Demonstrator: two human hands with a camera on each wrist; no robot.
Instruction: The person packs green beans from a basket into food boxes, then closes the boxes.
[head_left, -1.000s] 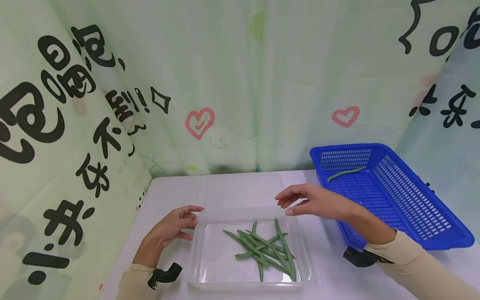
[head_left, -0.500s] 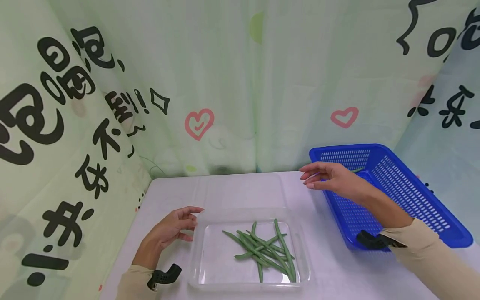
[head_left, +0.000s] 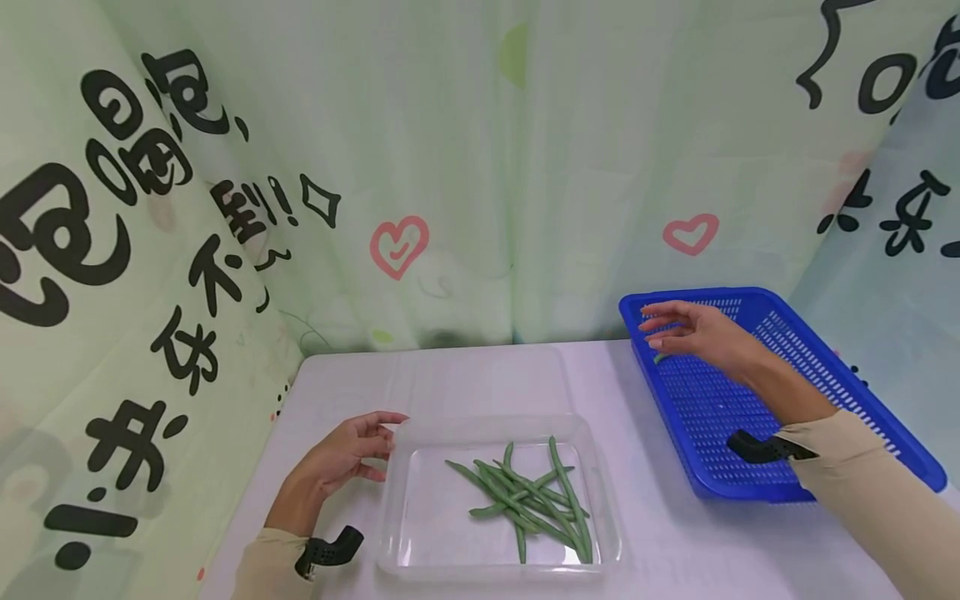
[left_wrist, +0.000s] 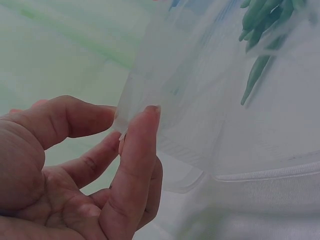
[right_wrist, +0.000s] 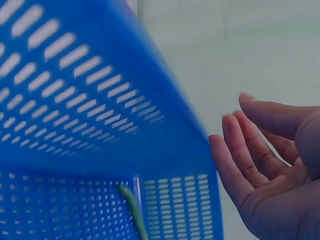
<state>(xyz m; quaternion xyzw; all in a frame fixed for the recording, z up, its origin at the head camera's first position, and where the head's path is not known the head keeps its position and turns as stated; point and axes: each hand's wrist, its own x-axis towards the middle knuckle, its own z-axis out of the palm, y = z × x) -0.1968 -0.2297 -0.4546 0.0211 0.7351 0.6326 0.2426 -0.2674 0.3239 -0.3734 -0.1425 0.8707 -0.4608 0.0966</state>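
Several green beans (head_left: 528, 498) lie in a loose pile in a clear plastic container (head_left: 438, 533) at the front middle of the head view. Beside its far left corner, my left hand (head_left: 348, 454) has fingertips right at the rim; in the left wrist view, thumb and fingers meet the see-through edge. My right hand (head_left: 697, 337) hovers over the far left part of a blue perforated basket (head_left: 712, 425), fingers relaxed with nothing between them. Mostly hidden under that hand, a single green bean (right_wrist: 131, 210) lies in the basket, clearer in the right wrist view.
A white cloth covers the table (head_left: 465, 379). Pale curtains (head_left: 585, 167) with black writing and pink hearts rise behind it and along both sides. The basket stands right of the container, with a strip of tabletop (head_left: 645, 500) between them.
My right hand has moved right, from beside the container's far right corner to over the basket, now covering most of the bean there. The left hand, container and bean pile stay put.
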